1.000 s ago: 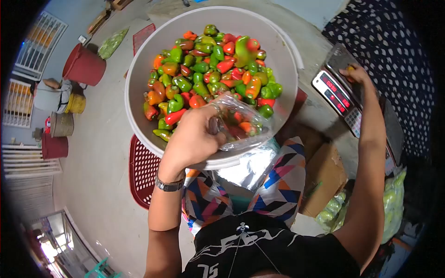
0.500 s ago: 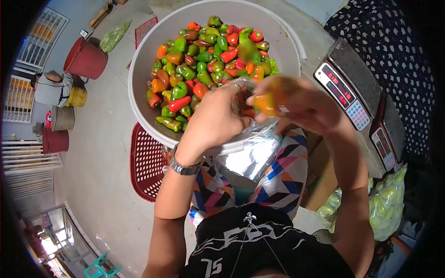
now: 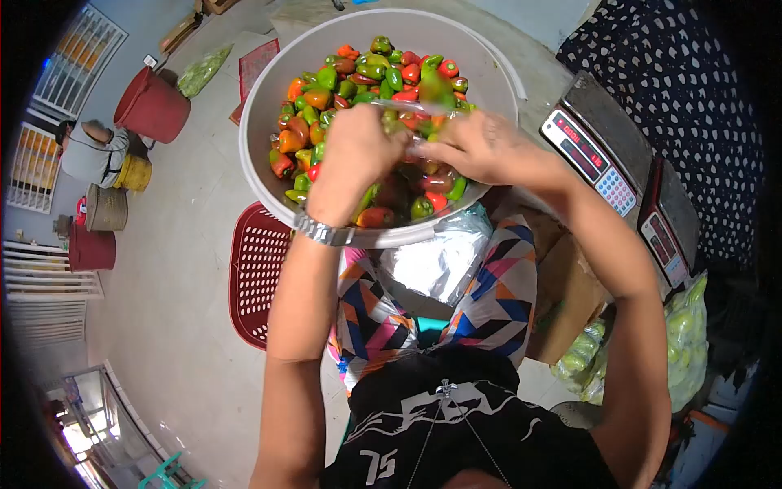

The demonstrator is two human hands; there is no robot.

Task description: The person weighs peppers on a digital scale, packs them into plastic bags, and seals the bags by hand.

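A large pale grey tub (image 3: 259, 167) full of green, red and orange peppers (image 3: 326, 77) stands in front of my knees. Over the heap, a clear plastic bag (image 3: 414, 181) appears to hang between my hands, with peppers showing through it. My left hand (image 3: 362, 151), a metal watch on its wrist, is closed on the bag's upper edge. Opposite it, my right hand (image 3: 481, 147) pinches the bag's other side, slightly blurred. Where the bag ends among the loose peppers is hard to make out.
Two digital scales (image 3: 590, 155) (image 3: 668, 236) stand to the right. A red perforated basket (image 3: 257, 277) lies left of my legs, and shiny plastic (image 3: 436, 261) rests between them. Bagged green produce (image 3: 684, 342) sits at lower right. Another person (image 3: 90, 155) is among buckets at far left.
My right hand held an orange-yellow pepper beside the bag; now that pepper is gone from it and the hand grips the bag. My left hand has shifted slightly left and up.
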